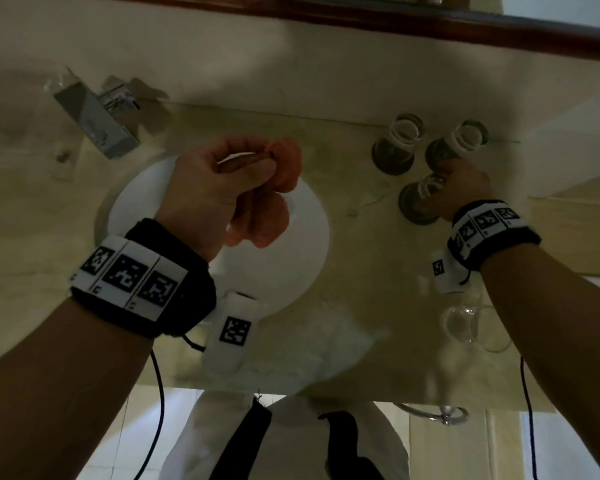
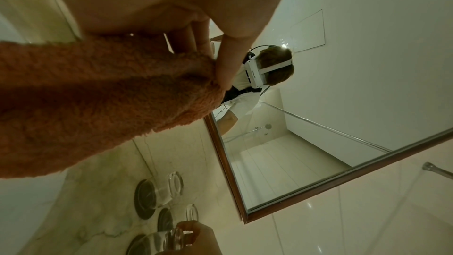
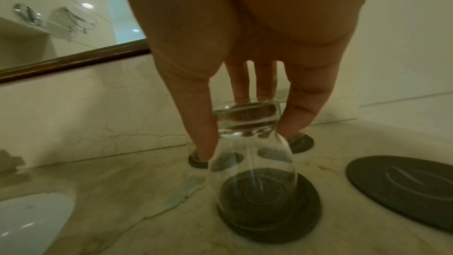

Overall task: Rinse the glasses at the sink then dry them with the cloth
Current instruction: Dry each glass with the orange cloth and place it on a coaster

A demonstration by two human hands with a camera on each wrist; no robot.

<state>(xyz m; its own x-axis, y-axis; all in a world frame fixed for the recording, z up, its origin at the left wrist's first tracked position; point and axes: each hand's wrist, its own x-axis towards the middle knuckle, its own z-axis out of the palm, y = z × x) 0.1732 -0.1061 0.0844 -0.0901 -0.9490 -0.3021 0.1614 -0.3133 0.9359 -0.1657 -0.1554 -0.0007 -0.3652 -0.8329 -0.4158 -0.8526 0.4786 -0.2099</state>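
The bench (image 1: 343,109) is pale veined marble with a white oval sink (image 1: 274,244) set into it. A chrome tap (image 1: 94,123) stands at the sink's far left corner. To the right of the sink, dark round coasters lie on the marble. Three carry upturned glasses: the nearest coaster (image 3: 269,218) bears an inverted glass (image 3: 252,164), and two more glasses (image 1: 400,136) (image 1: 465,138) stand behind it, farther from the sink's front edge. Just right of the nearest one lies a bare coaster (image 3: 402,187). A further clear glass (image 1: 471,327) sits nearer the bench's front edge.
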